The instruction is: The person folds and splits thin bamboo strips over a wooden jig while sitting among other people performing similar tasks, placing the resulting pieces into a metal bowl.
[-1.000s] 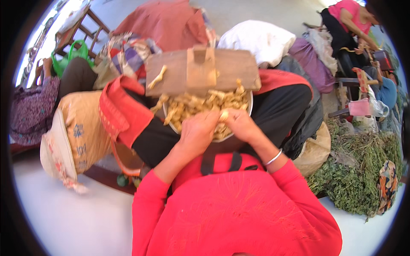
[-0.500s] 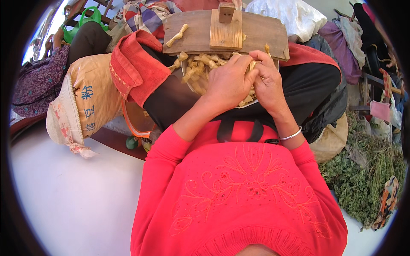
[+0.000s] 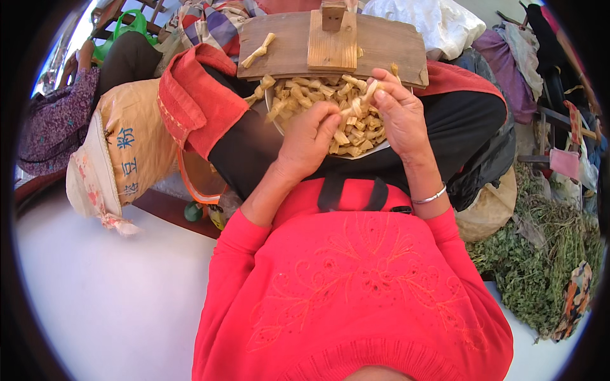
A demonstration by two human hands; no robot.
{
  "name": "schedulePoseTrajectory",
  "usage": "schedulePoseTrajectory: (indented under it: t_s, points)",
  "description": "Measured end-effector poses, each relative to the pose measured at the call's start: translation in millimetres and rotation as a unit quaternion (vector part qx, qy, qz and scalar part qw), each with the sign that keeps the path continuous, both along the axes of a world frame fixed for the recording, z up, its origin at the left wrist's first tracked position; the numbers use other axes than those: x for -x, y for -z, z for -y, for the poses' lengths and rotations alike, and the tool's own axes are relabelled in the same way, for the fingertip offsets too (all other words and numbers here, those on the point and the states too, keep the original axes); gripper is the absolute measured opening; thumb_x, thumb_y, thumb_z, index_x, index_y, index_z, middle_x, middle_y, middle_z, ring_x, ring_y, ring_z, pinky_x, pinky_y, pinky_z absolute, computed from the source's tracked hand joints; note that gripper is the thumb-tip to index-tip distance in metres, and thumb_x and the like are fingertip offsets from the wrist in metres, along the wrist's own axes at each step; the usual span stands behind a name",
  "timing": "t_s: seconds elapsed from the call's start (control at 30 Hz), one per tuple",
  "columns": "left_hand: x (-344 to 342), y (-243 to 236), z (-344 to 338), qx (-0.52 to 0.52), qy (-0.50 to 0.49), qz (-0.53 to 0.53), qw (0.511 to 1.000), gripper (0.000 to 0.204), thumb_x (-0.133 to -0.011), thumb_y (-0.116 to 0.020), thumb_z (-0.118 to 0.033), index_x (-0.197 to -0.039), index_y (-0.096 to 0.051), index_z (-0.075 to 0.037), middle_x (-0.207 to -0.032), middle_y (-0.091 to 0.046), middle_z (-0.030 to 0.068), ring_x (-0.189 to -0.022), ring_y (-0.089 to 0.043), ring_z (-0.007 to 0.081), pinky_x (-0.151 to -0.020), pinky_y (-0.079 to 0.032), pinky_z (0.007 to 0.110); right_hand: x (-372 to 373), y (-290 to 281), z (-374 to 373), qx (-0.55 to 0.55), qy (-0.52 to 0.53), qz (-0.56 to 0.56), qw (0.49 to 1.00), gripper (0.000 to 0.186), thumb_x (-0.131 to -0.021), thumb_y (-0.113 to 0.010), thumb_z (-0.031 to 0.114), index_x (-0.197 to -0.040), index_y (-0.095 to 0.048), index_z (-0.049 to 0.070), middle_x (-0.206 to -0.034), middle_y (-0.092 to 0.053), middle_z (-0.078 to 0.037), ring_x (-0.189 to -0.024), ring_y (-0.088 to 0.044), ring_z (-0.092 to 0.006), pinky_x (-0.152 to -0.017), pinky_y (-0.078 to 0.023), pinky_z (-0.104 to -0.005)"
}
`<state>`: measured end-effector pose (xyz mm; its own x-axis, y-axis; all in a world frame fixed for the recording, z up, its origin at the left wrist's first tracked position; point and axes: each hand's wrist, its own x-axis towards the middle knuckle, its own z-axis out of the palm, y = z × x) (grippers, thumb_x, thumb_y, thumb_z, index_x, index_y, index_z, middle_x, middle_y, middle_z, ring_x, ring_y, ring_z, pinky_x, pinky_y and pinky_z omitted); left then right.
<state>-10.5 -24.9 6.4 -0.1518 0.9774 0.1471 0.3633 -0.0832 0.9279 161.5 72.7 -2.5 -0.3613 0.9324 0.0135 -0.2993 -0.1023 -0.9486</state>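
Pale tan, fibrous-looking twisted strip [image 3: 358, 106] is stretching between the two hands, above the bowl. Right hand [image 3: 401, 115] is pinching its upper end between thumb and fingertips, other fingers loosely bent. Left hand [image 3: 309, 136] is curling inward, thumb pressing against forefinger, seemingly gripping the lower end. Opposed grips are probably keeping the strip taut.

Beneath, a round, white-rimmed bowl [image 3: 366, 154] is sitting in the lap, holding many tan, knotted pieces [image 3: 298, 95]; its place below the fingers is likely serving to catch and keep pieces close. Black-trousered legs [image 3: 457, 146] are spreading around it, perhaps steadying it. Over its far edge a flat, brown wooden board [image 3: 270, 30] with a paler wooden block [image 3: 332, 44] is lying, one knotted tan piece [image 3: 258, 51] resting at its left. Farther out, a bulging brown sack [image 3: 147, 127] is leaning at left; leafy green plants [image 3: 527, 260] are heaping at right.

Hard to make out: left fingertips are hiding behind their own knuckles, so the exact contact is staying uncertain. Board is covering the bowl's far rim; pieces are concealing its floor. Frame's top is crowding the block's upper end.
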Motion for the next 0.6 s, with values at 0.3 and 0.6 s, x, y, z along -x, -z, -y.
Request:
schedulePoseTrajectory:
  t_s: [0.3,0.6]
  points:
    - [13,-34,-28,-0.161,0.071,-0.309,0.934,0.011,-0.082,-0.065,-0.008,-0.091,-0.061,-0.004,-0.077,-0.061,0.0113,-0.068,-0.062,0.0309,-0.057,-0.048,0.035,-9,-59,-44,-0.374,-0.121,0.345,0.852,0.036,-0.085,-0.068,0.030,-0.109,-0.065,0.002,-0.110,-0.063,-0.009,-0.096,-0.058,-0.0172,-0.081,-0.047,-0.0266]
    - [24,-22,-48,0.041,0.095,0.051,0.993,0.010,-0.091,-0.062,-0.011,-0.093,-0.060,-0.001,-0.073,-0.056,-0.0020,-0.070,-0.050,0.0059,-0.064,-0.042,0.021,-10,-53,-63,0.107,-0.316,0.177,0.926,0.012,-0.087,-0.064,0.008,-0.095,-0.065,-0.001,-0.074,-0.066,-0.007,-0.061,-0.061,-0.0106,-0.060,-0.051,-0.0229]
